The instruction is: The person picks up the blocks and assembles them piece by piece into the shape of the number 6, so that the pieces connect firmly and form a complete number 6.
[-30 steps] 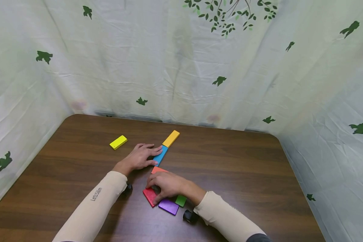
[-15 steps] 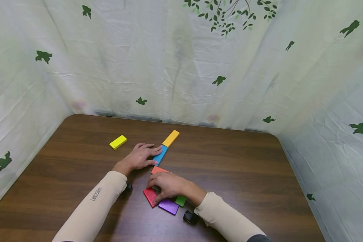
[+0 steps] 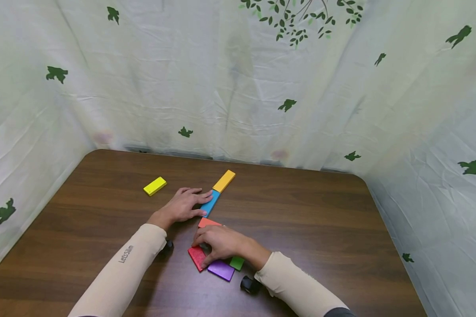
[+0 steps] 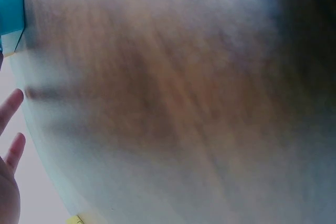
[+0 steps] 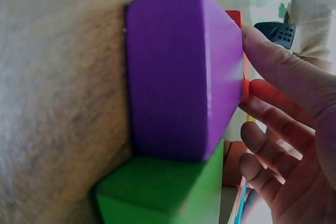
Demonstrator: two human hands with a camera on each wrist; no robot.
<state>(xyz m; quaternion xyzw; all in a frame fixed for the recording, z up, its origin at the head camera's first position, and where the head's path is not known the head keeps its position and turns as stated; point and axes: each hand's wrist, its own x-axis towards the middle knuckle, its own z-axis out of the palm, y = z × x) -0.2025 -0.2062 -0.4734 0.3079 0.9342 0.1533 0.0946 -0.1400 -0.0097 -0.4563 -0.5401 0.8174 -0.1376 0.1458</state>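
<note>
A line of flat coloured blocks crosses the table, the orange-yellow block (image 3: 224,181) at its far end touching the blue block (image 3: 210,204). My left hand (image 3: 184,205) lies with fairly straight fingers on the blue block, thumb by its near end. An orange-red block (image 3: 209,222) sits just nearer, partly under my right hand (image 3: 223,241). That hand pinches the red block (image 3: 196,257) between thumb and fingers. Beside the red block lies the purple block (image 5: 168,77), with the green block (image 3: 237,263) next to it, partly hidden by the right wrist.
A yellow block (image 3: 155,186) lies apart, left of the line. The brown wooden table (image 3: 301,220) has a white curtain (image 3: 206,79) with green leaf and bird prints around its back and sides. Black wrist cameras sit under both sleeves.
</note>
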